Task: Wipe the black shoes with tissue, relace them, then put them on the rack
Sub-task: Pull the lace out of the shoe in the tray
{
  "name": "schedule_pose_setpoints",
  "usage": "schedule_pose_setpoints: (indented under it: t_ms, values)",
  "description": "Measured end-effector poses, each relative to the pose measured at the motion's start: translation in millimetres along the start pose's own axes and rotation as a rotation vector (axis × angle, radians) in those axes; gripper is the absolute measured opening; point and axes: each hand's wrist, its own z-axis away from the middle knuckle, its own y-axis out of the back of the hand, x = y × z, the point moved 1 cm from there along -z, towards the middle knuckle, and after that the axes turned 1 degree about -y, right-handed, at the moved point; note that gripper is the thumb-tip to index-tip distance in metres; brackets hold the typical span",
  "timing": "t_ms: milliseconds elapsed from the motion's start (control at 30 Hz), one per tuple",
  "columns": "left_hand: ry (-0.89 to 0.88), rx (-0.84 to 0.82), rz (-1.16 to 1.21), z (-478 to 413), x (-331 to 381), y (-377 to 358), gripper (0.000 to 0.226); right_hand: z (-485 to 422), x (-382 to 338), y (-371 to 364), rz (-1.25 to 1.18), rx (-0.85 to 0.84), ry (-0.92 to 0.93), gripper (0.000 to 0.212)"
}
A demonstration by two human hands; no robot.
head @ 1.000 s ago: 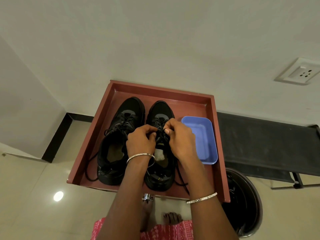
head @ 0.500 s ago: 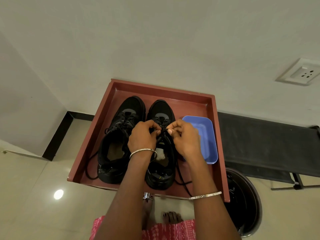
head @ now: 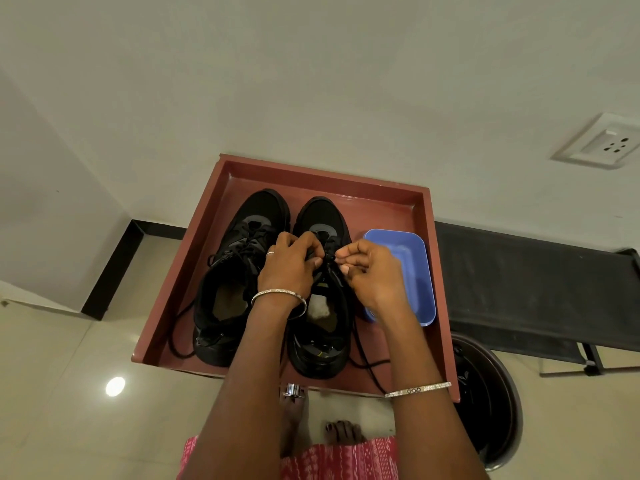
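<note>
While by pale wall (head: 311, 81), tray (head: 322, 170) under shoes (head: 265, 211).

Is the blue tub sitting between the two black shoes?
No, the blue tub lies on the red tray to the right of both, and the left shoe and right shoe stand side by side.

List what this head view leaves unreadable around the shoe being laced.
- Head view: the eyelets of the laced shoe, covered by the left hand and right hand pinching the lace.
- Head view: the white wad inside that shoe, half behind the left wrist; material unclear.
- Head view: the black bin, contents too dark, partly behind the tray.
</note>
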Motion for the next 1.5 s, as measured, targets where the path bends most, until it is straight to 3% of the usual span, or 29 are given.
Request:
schedule_pose_setpoints:
  t_ms: [233,400,567,800,1033,1267,1400,1500]
  values:
    - [-0.013,0.003,-0.119,3,9,-5,0.013,1,-1,-1,-0.030,-0.001,-0.007,0.026]
    - [0.094,-0.049,0.258,-1,1,-6,0.010,2,0,0,-0.045,-0.023,-0.005,0.025]
    - [0.203,-0.053,0.488,-3,1,-6,0.023,4,0,-2,-0.029,-0.034,-0.006,0.025]
    - [0.187,-0.020,0.504,1,-10,7,0.009,6,0,3,-0.040,-0.073,-0.005,0.012]
    - [0.213,-0.282,0.607,10,-17,22,0.055,4,-3,3,-0.003,-0.075,0.087,0.013]
    - [0.224,-0.228,0.488,9,-15,19,0.076,7,-13,-3,0.286,-0.070,0.141,0.013]
    - [0.242,-0.186,0.473,7,-14,17,0.082,14,-18,5,0.021,-0.205,0.205,0.016]
    - [0.251,-0.164,0.474,7,-12,16,0.086,11,-11,6,-0.109,-0.179,0.174,0.017]
